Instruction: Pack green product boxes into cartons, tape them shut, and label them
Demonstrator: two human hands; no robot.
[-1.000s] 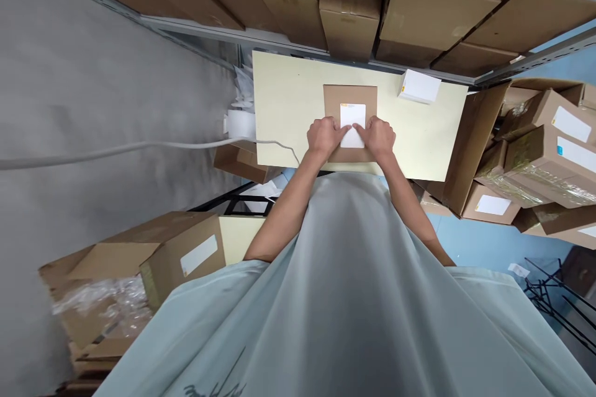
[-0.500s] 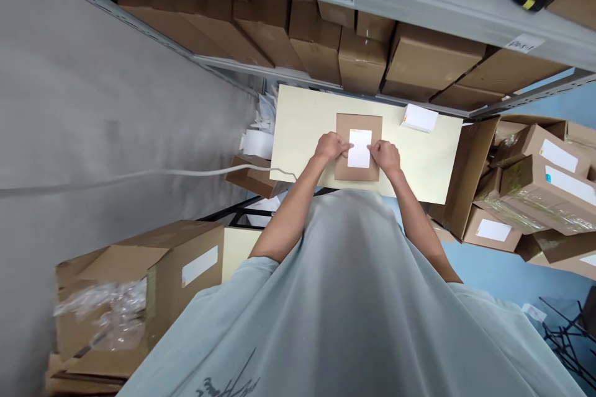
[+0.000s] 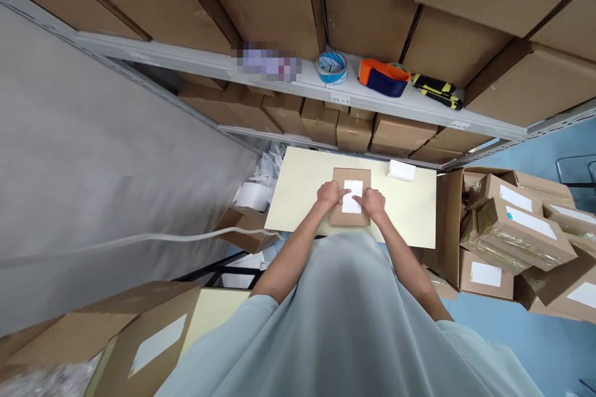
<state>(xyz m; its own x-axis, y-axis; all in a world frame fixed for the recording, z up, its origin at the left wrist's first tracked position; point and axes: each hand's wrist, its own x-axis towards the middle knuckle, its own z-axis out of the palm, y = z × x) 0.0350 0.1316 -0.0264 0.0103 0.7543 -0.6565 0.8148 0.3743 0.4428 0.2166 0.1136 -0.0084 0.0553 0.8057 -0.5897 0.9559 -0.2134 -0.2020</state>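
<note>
A flat brown cardboard box [image 3: 338, 217] lies on the cream table in front of me, with a white label [image 3: 352, 203] on its upper face. Over the box's left edge is my left hand [image 3: 328, 192], fingers curled and a digit reaching onto the label. My right hand [image 3: 373, 203] mirrors it at the right edge, its thumb pressing on the label's right side. The undersides of the fingers are hidden. Behind and right of the box sits a stack of white labels [image 3: 401, 170].
The cream table [image 3: 302, 164] stands below a shelf [image 3: 302, 84] holding tape [image 3: 331, 68], a blue-and-orange item [image 3: 384, 77] and black-yellow cutters [image 3: 437, 92]. A large carton [image 3: 447, 229] of labelled boxes stands right; an open carton [image 3: 153, 347] stands lower left. A white cable [image 3: 186, 236] crosses the left side.
The view has tilted up, showing more shelf. Both hands remain at the box; their digits have moved inward over the label, from its side edges onto its face.
</note>
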